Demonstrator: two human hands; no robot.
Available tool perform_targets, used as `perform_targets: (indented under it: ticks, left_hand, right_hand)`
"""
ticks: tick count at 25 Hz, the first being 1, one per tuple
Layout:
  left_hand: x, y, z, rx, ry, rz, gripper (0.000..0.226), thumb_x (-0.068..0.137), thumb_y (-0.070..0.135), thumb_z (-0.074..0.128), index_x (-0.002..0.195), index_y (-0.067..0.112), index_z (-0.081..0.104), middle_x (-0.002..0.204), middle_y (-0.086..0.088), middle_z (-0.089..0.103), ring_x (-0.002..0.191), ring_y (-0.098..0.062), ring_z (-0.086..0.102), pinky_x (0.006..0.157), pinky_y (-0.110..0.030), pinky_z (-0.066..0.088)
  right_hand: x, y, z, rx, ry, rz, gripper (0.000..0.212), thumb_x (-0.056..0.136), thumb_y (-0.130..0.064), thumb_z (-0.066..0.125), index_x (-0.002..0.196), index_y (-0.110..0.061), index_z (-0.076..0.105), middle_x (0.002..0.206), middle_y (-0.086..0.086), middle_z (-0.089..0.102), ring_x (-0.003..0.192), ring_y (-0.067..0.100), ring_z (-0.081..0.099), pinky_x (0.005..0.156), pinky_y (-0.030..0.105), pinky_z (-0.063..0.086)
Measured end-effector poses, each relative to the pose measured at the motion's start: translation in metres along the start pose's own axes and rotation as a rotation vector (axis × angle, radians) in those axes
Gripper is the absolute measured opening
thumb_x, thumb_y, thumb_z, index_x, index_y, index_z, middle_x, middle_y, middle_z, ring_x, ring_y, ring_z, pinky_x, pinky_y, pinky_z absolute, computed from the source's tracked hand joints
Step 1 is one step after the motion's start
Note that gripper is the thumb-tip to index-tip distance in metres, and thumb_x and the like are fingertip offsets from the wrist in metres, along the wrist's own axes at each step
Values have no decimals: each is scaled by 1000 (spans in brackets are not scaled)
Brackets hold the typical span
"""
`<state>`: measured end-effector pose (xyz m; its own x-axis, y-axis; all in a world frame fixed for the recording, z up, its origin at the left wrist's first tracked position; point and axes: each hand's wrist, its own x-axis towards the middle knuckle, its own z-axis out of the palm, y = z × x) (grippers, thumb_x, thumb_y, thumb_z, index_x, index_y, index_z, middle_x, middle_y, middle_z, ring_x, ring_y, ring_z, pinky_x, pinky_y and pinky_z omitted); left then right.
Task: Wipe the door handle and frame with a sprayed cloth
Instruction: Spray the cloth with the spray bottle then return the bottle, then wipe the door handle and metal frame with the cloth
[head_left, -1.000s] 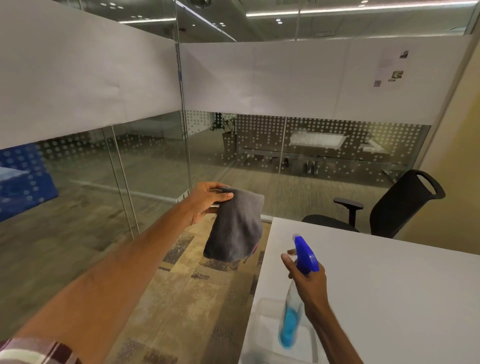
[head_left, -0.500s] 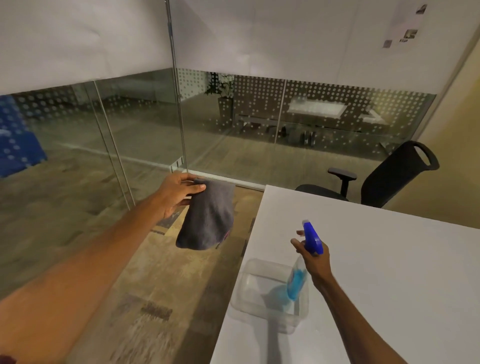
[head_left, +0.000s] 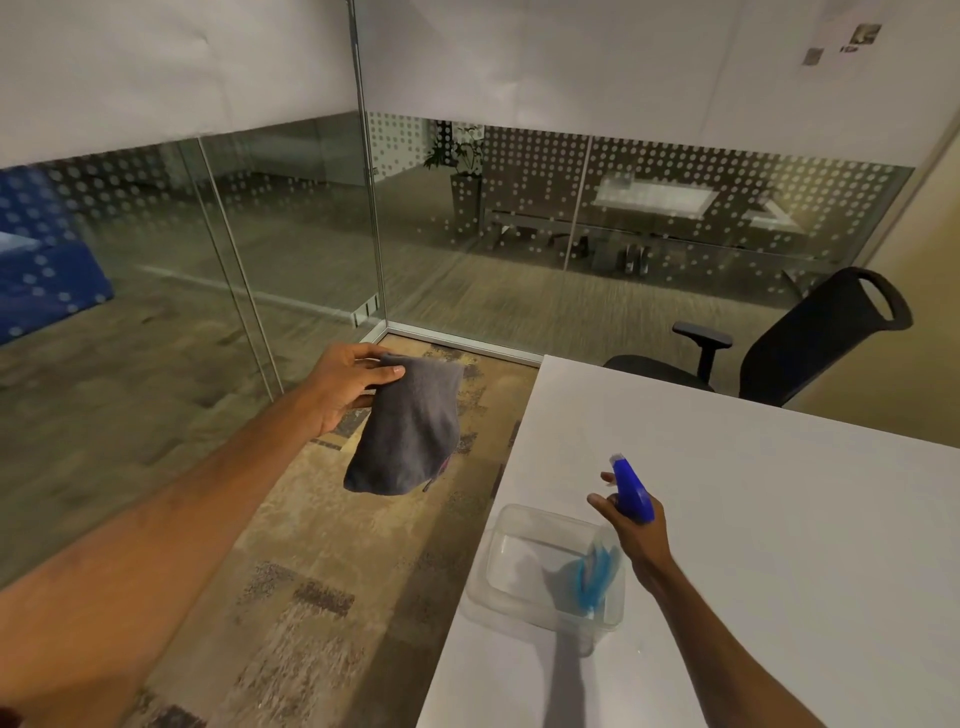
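A: Start at the left. What's there?

B: Glass wall panels (head_left: 291, 218) with a white frosted band across the top, meeting at a corner post. Patterned carpet (head_left: 311, 545) runs below them.

A: And the left hand (head_left: 345, 384)?

B: Stretched out over the carpet, thumb and fingers pinched on the top edge of a dark grey cloth (head_left: 410, 431). The cloth hangs down loose from that grip, in the air, left of the table edge.

A: Moving right?

B: A white table (head_left: 779, 519). Near its front corner sits a clear plastic tub (head_left: 524, 577).

A: The right hand (head_left: 636, 525)?

B: Wrapped around the neck of a spray bottle (head_left: 631, 493) with a blue trigger head, index finger stretched forward. The bottle's lower part, with blue liquid, is blurred and sits down inside the tub.

A: Furthest right?

B: A black office chair (head_left: 810, 343) behind the table, near a beige wall.
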<state>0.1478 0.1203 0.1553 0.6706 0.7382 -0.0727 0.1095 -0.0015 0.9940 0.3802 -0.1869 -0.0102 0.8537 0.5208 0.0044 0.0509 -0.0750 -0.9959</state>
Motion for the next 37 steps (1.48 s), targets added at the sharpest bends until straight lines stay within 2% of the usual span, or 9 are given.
perform_targets:
  ticks: [9, 12, 16, 18, 20, 25, 29, 33, 37]
  left_hand:
    - [3, -5, 3, -16, -7, -3, 22, 80, 3, 73, 84, 24, 74, 85, 5, 76, 88, -13, 71, 72, -31, 58]
    - [-2, -6, 0, -26, 9, -12, 21, 81, 2, 73, 84, 23, 73, 85, 6, 75, 88, -12, 71, 67, -28, 58]
    - [-13, -7, -14, -38, 29, -5, 21, 82, 1, 71, 89, 21, 72, 94, 1, 74, 93, -14, 69, 71, -29, 58]
    - [-20, -7, -26, -43, 43, -2, 20, 83, 2, 70, 95, 18, 72, 101, -3, 72, 98, -17, 68, 76, -32, 57]
    - [-29, -6, -40, -55, 51, -2, 20, 84, 2, 69, 99, 16, 70, 103, -4, 71, 101, -19, 67, 78, -34, 56]
    - [-68, -6, -102, -61, 91, 32, 19, 84, 3, 71, 93, 18, 71, 96, -1, 73, 96, -17, 68, 72, -31, 55]
    - [-114, -10, -165, -43, 123, 60, 19, 83, 5, 72, 94, 21, 73, 91, 3, 75, 91, -11, 69, 67, -23, 55]
    - [-182, -5, -231, -64, 188, 94, 20, 80, 9, 72, 97, 21, 73, 93, 0, 74, 90, -13, 69, 71, -28, 56]
    - [-250, -2, -289, -86, 286, 120, 27, 86, 5, 65, 113, 5, 65, 102, -11, 67, 96, -20, 63, 77, -32, 53]
  right_hand:
    - [1, 6, -1, 28, 14, 49, 47, 77, 0, 73, 120, 0, 55, 100, 23, 66, 95, 45, 61, 89, 53, 53]
    - [-3, 10, 2, 3, 33, 58, 58, 75, -1, 75, 128, -2, 49, 112, 25, 61, 101, 43, 58, 93, 55, 51]
    - [-28, 34, 10, -109, 320, 126, 87, 69, -25, 84, 140, -14, 34, 134, 15, 48, 115, 33, 50, 98, 51, 45]
    - [-58, 49, 27, -160, 517, 251, 100, 56, -40, 88, 136, -12, 35, 127, 19, 49, 115, 36, 47, 97, 54, 44]
    - [-86, 54, 63, -209, 512, 286, 103, 49, -46, 87, 130, -8, 38, 121, 21, 50, 115, 38, 45, 100, 55, 40]
    - [-101, -16, 182, -127, 17, 24, 87, 58, -57, 77, 129, -24, 39, 123, 2, 51, 105, 22, 53, 92, 38, 47]
    - [-89, -104, 278, -6, -517, -143, 104, 54, -63, 81, 140, -30, 31, 134, -10, 45, 119, 10, 48, 101, 33, 40]
    - [-114, -162, 368, 219, -1026, 26, 89, 64, -31, 86, 138, -16, 39, 140, 10, 51, 125, 24, 53, 105, 45, 44]
    - [-172, -177, 430, 341, -1166, 134, 51, 72, -4, 79, 118, -5, 57, 114, 13, 68, 105, 23, 67, 85, 33, 57]
